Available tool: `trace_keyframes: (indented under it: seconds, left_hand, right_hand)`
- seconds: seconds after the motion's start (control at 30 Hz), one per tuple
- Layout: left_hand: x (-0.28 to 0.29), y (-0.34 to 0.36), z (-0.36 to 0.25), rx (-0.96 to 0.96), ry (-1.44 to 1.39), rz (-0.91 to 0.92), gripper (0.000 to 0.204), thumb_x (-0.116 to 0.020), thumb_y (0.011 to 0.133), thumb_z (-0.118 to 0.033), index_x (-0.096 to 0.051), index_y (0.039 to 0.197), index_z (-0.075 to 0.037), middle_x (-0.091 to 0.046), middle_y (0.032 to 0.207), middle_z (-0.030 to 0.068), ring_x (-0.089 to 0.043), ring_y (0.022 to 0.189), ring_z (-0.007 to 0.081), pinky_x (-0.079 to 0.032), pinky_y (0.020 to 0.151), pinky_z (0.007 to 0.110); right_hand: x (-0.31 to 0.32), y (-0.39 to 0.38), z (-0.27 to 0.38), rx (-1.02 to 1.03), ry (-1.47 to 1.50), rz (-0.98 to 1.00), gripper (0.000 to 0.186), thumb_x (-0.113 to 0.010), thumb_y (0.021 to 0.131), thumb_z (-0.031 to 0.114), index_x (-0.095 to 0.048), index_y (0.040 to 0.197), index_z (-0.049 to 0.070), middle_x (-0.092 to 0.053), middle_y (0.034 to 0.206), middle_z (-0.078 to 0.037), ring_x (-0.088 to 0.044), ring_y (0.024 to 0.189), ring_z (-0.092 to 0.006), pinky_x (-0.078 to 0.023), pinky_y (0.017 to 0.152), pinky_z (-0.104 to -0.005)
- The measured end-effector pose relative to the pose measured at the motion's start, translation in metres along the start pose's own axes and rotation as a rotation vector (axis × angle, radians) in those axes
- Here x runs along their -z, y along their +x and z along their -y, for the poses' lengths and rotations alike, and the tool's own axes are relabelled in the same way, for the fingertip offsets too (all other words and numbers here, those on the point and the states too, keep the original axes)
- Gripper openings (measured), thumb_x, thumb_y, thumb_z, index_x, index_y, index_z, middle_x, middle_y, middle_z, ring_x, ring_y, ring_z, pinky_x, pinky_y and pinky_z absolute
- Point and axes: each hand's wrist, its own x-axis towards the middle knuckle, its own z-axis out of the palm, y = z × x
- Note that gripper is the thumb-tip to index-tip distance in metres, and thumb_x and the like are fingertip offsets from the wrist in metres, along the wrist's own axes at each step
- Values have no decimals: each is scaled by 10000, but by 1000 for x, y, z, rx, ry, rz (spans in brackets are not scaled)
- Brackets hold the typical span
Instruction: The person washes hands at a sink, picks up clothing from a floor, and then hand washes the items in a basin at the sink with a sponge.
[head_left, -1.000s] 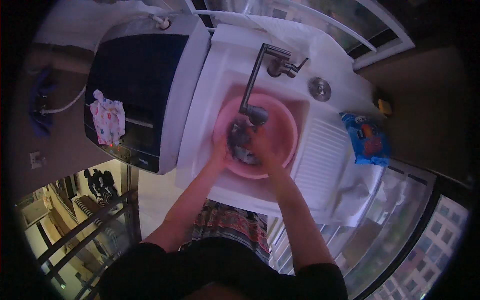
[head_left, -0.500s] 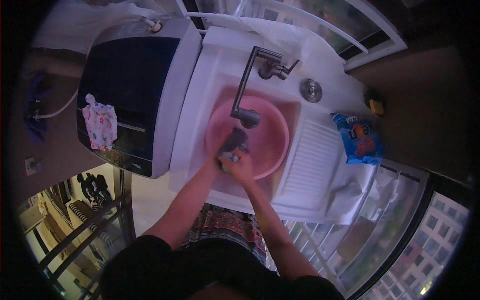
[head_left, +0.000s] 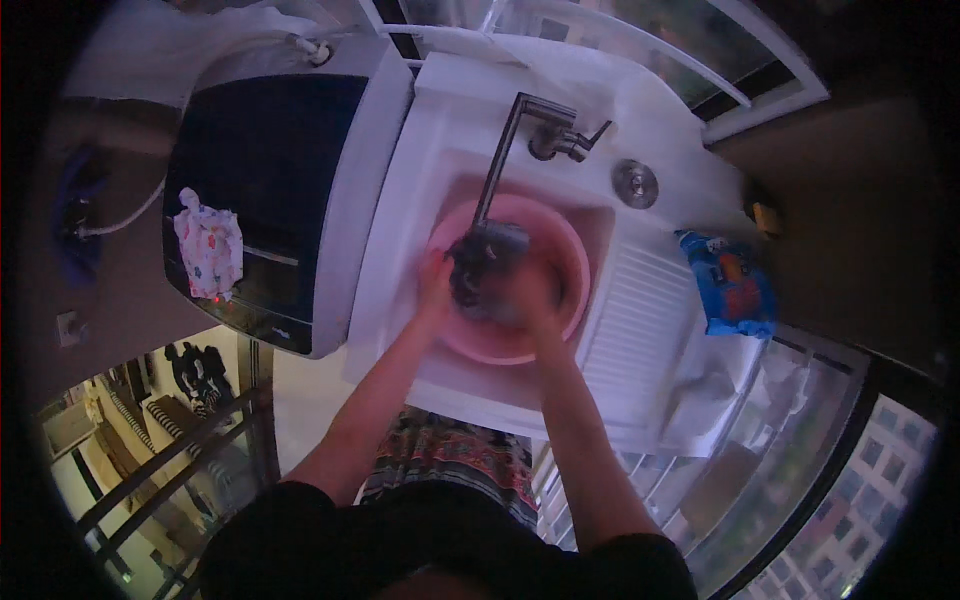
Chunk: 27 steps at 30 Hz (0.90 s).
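A pink basin point(head_left: 577, 250) sits in the white sink, under the outlet of a dark metal faucet point(head_left: 497, 165). Inside it is a dark, wet-looking piece of cloth point(head_left: 470, 292), spread between my hands and partly covered by the faucet head. My left hand point(head_left: 436, 287) is at the basin's left side, its fingers closed on the cloth's edge. On the right, over the basin, my right hand point(head_left: 532, 297) is smeared by motion, so its fingers cannot be made out; it is at the cloth's right part.
A ribbed washboard point(head_left: 630, 310) is moulded into the counter right of the basin. Beyond it lies a blue bag point(head_left: 735, 287), with a yellow sponge-like block point(head_left: 766, 220) behind. A round metal drain piece point(head_left: 636, 184) sits near the faucet. Left stands a washing machine point(head_left: 275, 140) bearing a floral cloth point(head_left: 211, 245).
My hands have moved apart, the right one to the right. The cloth, bunched between them before, is now spread lower in the basin. The whole view has shifted slightly.
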Motion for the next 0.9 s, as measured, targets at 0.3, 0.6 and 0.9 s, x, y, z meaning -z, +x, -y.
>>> trace_keyframes:
  seconds: [0.3,0.6,0.9]
  left_hand:
    - [-50,-50,-64,622,-344,74,579,-475,853,-392,-322,1290,-45,-344,1310,73,-298,1217,189,-248,1004,314]
    - [-11,10,31,516,-656,506,552,-482,841,-461,-409,1233,-78,-500,1150,53,-490,1015,192,-361,912,324]
    - [-35,-21,-25,32,281,179,377,-499,854,-318,-531,1098,-31,-584,915,54,-568,783,172,-446,709,284]
  right_hand:
    - [-9,3,-33,-317,659,-26,370,-559,712,155,-538,1066,49,-556,1011,-235,-577,866,-367,-459,746,-437]
    - [47,-56,62,18,791,35,365,-663,681,255,-579,995,89,-594,920,-181,-575,813,-353,-457,699,-435]
    - [-4,-9,-52,-77,475,-356,295,-589,774,267,-595,973,49,-620,824,-143,-590,738,-320,-464,729,-417]
